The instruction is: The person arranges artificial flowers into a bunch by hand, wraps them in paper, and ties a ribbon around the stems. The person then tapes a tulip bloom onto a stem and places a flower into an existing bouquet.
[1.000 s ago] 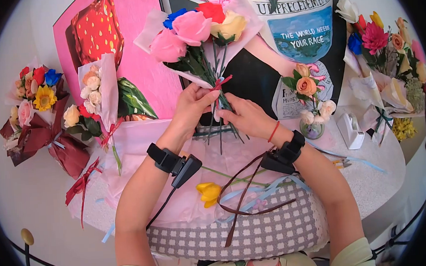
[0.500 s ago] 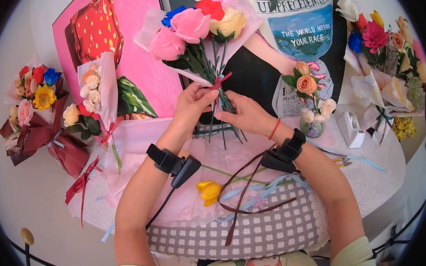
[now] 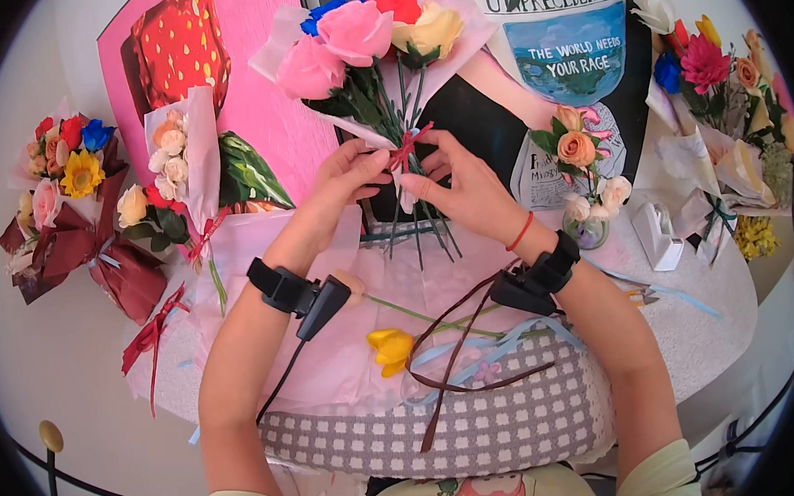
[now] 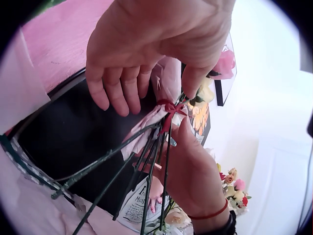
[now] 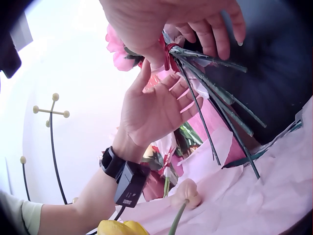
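A bouquet (image 3: 354, 34) of pink, red, blue and cream roses, wrapped in pale pink paper, stands tilted in front of the paintings. A dark red ribbon bow (image 3: 406, 146) ties its green stems (image 4: 161, 156), whose ends spread freely below. My right hand (image 3: 466, 194) is around the stems just below the bow, thumb in front and fingers behind. To the left, my left hand (image 3: 348, 183) has its fingers loose and spread, thumb close to the bow. The right wrist view shows the left palm (image 5: 151, 112) with nothing in it.
Pink tissue paper (image 3: 323, 371) covers the table's middle. Nearer me lie a yellow tulip (image 3: 391, 350), brown ribbon (image 3: 465, 389) and a checkered cushion (image 3: 481, 434). A glass vase (image 3: 587, 232) and white tape dispenser (image 3: 658, 236) stand at right. Wrapped flowers (image 3: 112, 265) stand at left.
My left hand has loosened from the stems, its fingers spreading as it shifts slightly left and up. My right hand has moved up towards the bow. The bouquet stays nearly in place.
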The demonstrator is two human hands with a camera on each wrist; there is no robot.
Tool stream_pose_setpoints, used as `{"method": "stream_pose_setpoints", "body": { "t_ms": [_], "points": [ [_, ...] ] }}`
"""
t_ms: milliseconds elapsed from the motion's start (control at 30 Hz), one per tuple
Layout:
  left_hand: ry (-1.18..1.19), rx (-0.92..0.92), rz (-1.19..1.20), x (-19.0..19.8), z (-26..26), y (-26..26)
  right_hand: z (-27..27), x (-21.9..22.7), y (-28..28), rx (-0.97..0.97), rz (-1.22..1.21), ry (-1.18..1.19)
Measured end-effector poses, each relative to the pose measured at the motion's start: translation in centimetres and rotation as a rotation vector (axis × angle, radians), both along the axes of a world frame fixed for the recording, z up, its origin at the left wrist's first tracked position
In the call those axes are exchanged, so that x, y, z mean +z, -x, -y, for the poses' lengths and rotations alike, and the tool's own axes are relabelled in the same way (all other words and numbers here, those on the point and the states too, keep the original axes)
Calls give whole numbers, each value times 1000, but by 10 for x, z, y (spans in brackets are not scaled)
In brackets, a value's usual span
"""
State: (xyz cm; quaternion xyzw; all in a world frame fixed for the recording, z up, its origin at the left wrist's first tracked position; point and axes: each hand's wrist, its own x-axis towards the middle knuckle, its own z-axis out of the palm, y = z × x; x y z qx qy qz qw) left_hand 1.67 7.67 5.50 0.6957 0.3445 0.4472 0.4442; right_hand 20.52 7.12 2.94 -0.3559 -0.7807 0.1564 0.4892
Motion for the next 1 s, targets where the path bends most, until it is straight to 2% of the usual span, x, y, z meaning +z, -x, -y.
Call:
{"method": "stream_pose_setpoints", "body": {
  "t_ms": [100, 167, 267, 300, 333, 367, 433, 467, 500, 533, 567, 633, 667, 700, 733, 767, 833, 900, 967, 1000],
  "points": [
    [20, 21, -73, 4, 6, 14, -4, 2, -3, -35, -70, -27],
    [33, 21, -74, -1, 9, 28, -7, 6, -4, -115, -230, -160],
    [19, 8, -212, -2, 23, 40, 0, 29, -15, -22, -443, -301],
    [35, 16, -203, -8, 26, 44, 5, 39, -24, 28, -435, -273],
    [13, -49, -258, -14, 28, 49, 19, 51, -25, 24, -467, -256],
    [-10, -118, -313, -20, 31, 52, 23, 59, -29, 140, -460, -275],
    [17, -139, -381, -25, 49, 50, 43, 76, -38, 153, -274, -174],
    [-61, -181, -568, -29, 55, 49, 50, 79, -40, 144, -266, -165],
    [-148, -227, -751, -34, 59, 48, 57, 81, -41, 174, -125, -142],
    [-543, -217, -824, -48, 54, 50, 62, 82, -42, 204, 16, -119],
    [-546, -230, -810, -54, 54, 49, 62, 75, -43, 244, 48, -116],
    [-640, -178, -946, -60, 53, 47, 77, 68, -46, 229, 283, -91],
    [-642, -186, -941, -60, 53, 46, 86, 66, -46, 215, 400, -33],
    [-686, -177, -948, -59, 52, 45, 92, 60, -47, 209, 400, -29],
    [-730, -167, -957, -58, 52, 44, 95, 54, -47, 207, 536, -37],
    [-732, -173, -958, -55, 54, 43, 97, 46, -48, 205, 671, -44],
    [-611, -123, -927, -42, 62, 40, 94, 25, -48, 200, 688, -77],
    [-595, -123, -937, -30, 71, 37, 86, 2, -51, 195, 709, -116],
    [-582, -116, -954, -18, 79, 36, 78, -17, -55, 235, 734, -97],
    [-457, -131, -945, -13, 83, 35, 80, -19, -54, 251, 728, 14]
  ]
}}
